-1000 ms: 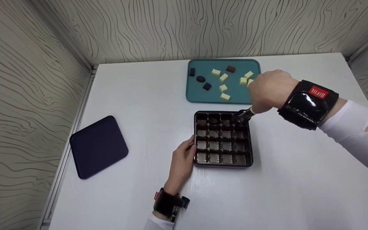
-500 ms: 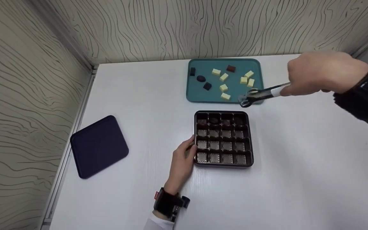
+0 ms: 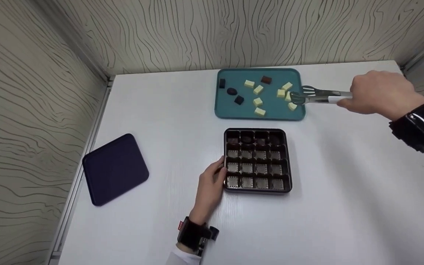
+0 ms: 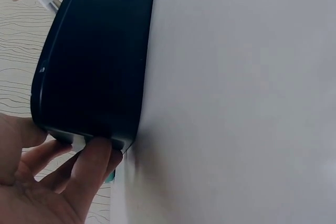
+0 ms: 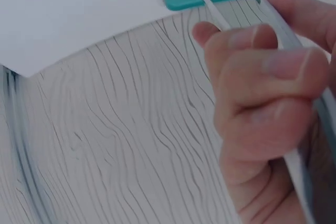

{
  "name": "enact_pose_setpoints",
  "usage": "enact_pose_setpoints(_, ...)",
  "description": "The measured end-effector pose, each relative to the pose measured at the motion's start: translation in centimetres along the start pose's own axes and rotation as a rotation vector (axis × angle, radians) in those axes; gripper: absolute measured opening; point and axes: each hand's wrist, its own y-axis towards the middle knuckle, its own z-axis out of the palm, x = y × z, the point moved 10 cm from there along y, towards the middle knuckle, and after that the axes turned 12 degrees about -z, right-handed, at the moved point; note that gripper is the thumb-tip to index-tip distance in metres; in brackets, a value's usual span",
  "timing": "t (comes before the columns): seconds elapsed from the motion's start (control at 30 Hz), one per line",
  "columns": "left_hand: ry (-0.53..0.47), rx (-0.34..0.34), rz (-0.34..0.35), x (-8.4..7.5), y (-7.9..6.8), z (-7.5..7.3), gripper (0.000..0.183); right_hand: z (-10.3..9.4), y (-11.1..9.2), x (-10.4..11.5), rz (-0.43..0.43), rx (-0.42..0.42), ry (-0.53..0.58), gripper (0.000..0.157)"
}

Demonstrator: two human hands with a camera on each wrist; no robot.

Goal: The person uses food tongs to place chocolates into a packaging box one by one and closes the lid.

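Note:
My right hand grips a pair of metal tongs, its fingers curled round the handles in the right wrist view. The tongs' two heads are spread over the right edge of the teal tray, one of them overlapping pale chocolates. With its fingertips on the left wall, my left hand touches the dark chocolate box. Dark chocolates sit in the box's far row; the nearer compartments show bare ridged bottoms. In the left wrist view my thumb and fingers press against the box's side.
Several more pale pieces, a brown chocolate and a few dark ones, including an oval chocolate, lie spread on the tray. A dark square lid rests at the left of the white table. Wood-patterned panels stand behind.
The tongs have moved away from the box's far right compartment, leaving a dark chocolate there. My right hand has carried them rightward and back over the tray. My left hand stays put.

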Motion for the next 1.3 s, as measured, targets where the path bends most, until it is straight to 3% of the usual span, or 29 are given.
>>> enact_pose_setpoints(0.17, -0.005, -0.002, -0.012, 0.3, 0.2, 0.1, 0.043, 2.1, 1.1, -0.3, -0.013, -0.006, 0.033, 0.042)
enact_pose_setpoints(0.37, -0.016, -0.006, -0.021, 0.4, 0.2, 0.2, 0.043, 3.2, 2.0, -0.1, -0.017, -0.012, 0.042, 0.039)
enact_pose_setpoints(0.9, -0.04, 0.011, -0.012, 0.1, 0.1, 0.0, 0.043, 2.7, 3.4, 0.7, -0.045, 0.055, 0.009, 0.034)
enact_pose_setpoints(1.17, -0.028, 0.014, -0.035, 0.4, 0.3, 0.0, 0.043, 2.6, 3.6, 1.0, -0.076, 0.018, 0.007, 0.03)
enact_pose_setpoints(1.3, -0.022, 0.007, -0.012, 0.3, 0.2, -0.1, 0.042, 2.4, 3.1, 1.3, -0.089, 0.0, -0.005, 0.031)
